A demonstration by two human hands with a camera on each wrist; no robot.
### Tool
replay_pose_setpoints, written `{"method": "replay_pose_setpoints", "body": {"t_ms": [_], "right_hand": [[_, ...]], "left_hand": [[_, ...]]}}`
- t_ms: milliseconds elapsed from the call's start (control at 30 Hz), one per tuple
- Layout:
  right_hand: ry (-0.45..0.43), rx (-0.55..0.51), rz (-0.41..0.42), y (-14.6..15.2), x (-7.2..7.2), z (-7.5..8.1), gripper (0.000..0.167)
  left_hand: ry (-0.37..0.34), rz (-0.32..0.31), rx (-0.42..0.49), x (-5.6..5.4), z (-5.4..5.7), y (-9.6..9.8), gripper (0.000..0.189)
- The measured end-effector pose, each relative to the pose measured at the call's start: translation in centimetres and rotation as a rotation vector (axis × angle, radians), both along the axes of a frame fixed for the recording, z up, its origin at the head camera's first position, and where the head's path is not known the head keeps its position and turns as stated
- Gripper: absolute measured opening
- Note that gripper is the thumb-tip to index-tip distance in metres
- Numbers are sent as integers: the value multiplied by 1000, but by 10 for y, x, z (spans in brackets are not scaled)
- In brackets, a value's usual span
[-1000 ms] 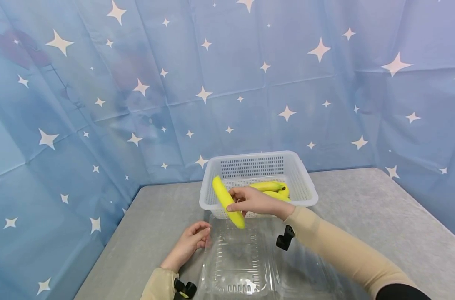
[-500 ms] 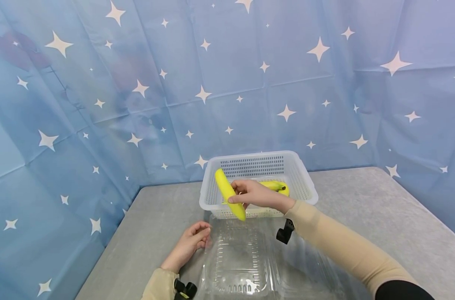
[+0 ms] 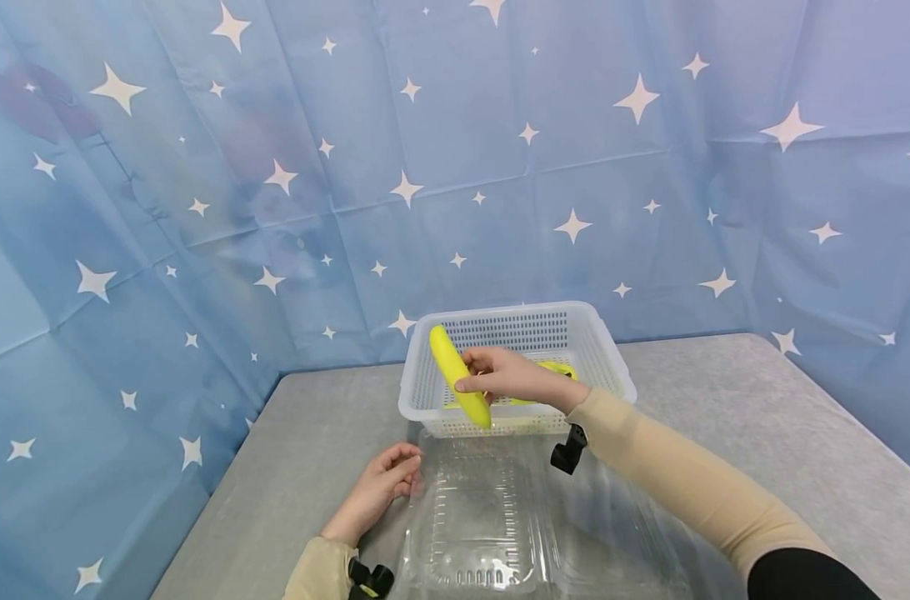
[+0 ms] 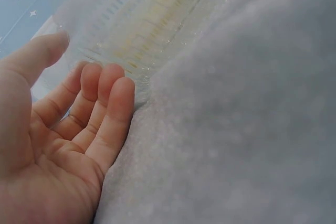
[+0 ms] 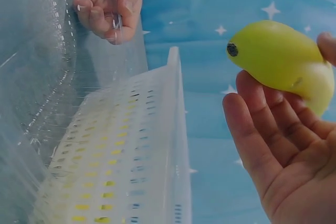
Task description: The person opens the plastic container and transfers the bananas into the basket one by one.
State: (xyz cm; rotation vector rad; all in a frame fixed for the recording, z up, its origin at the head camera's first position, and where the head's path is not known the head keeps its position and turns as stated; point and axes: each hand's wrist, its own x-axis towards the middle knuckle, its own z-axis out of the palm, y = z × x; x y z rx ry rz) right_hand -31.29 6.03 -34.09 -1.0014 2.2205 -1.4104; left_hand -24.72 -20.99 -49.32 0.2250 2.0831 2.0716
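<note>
A yellow banana [image 3: 458, 375] is held up at a slant over the front left of a white basket [image 3: 616, 387]. My right hand [image 3: 511, 375] pinches it between thumb and fingers. In the right wrist view the banana [image 5: 278, 56] shows its dark tip, apart from the basket wall. More bananas [image 3: 556, 368] lie inside the basket, partly hidden by the hand. In front stands an open clear plastic clamshell container [image 3: 473, 529]. Beside its far left corner rests my left hand [image 3: 380, 483], fingers loosely bent, the thumb apart from them in the left wrist view.
The grey table [image 3: 275, 467] bears the basket near its back edge, with the clear container in front of it. Behind hangs a blue curtain [image 3: 455, 167] with white stars. The container's other half [image 3: 612, 533] lies below the right forearm.
My right hand has risen in the head view with the banana, farther over the basket, covering more of the bananas inside. The left hand and the clear container have stayed in place.
</note>
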Motion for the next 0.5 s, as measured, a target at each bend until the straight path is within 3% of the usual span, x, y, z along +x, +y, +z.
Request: {"method": "replay_pose_setpoints", "body": {"t_ms": [500], "right_hand": [[-4, -4, -4, 0, -6, 5, 34]], "left_hand": [[0, 1, -12, -1, -1, -1, 37]]}}
